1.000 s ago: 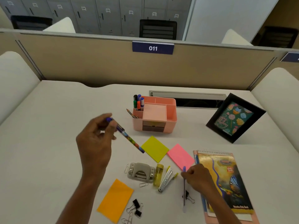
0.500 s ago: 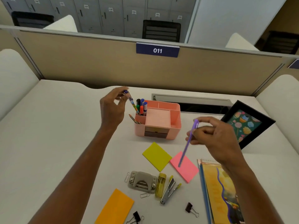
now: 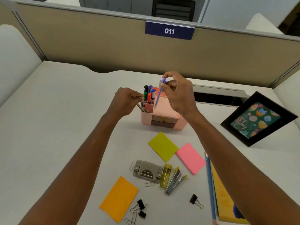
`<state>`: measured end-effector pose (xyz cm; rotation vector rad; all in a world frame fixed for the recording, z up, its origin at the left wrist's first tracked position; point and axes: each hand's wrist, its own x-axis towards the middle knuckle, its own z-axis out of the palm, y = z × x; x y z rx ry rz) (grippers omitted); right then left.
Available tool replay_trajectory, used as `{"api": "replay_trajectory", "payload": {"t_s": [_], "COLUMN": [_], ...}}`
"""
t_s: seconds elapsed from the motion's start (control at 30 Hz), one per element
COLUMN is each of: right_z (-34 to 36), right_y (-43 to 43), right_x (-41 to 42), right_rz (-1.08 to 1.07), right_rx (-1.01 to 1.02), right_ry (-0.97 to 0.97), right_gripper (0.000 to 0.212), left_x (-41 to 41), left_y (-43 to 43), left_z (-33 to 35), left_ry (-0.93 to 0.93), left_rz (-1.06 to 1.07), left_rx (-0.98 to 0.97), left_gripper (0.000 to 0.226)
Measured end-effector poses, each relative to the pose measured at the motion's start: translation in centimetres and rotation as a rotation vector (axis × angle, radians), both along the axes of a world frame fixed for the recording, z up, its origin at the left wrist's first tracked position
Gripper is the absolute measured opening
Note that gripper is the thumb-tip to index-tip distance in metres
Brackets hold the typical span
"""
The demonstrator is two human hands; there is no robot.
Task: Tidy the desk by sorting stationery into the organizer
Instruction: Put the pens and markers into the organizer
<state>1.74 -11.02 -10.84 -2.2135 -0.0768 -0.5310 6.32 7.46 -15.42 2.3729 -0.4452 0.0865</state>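
Right hand (image 3: 178,93) pinching slim purple pen (image 3: 158,96), left hand (image 3: 125,101) gripping pencil, boxy pink organizer (image 3: 164,117)

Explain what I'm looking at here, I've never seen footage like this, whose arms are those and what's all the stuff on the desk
This is one picture from a camera worn on a person's head, looking down at their own bare arms. No machine is involved.

The right hand pinches a purple pen by its top, point down over the pink organizer. The left hand is at the organizer's pen compartment, where markers stand; its fingers seem closed on something thin, hard to make out.

On the white desk lie yellow, pink and orange sticky notes, a hole punch, a stapler, binder clips, a notebook and a picture frame.
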Motion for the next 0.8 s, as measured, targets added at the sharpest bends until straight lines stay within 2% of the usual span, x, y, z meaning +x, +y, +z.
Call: {"api": "replay_trajectory", "payload": {"t_s": [0.2, 0.4, 0.67, 0.8], "right_z": [-2.3, -3.6, -5.5, -6.0], "right_y": [2.0, 2.8, 3.5, 3.5], "right_x": [1.4, 2.4, 2.6, 2.4], "right_rz": [0.109, 0.149, 0.217, 0.252], "right_rx": [-0.147, -0.235, -0.326, -0.296], "right_ry": [0.004, -0.019, 0.102, 0.155], "right_gripper": [0.011, 0.009, 0.009, 0.007], "left_x": [0.2, -0.1, -0.8, -1.2], "left_y": [0.7, 1.2, 1.4, 1.9], "left_z": [0.7, 0.6, 0.3, -0.6], "left_ry": [0.078, 0.063, 0.146, 0.184], "left_rz": [0.002, 0.023, -0.086, -0.089], "left_rx": [-0.019, -0.044, 0.012, -0.052], "left_gripper": [0.022, 0.02, 0.02, 0.021]}}
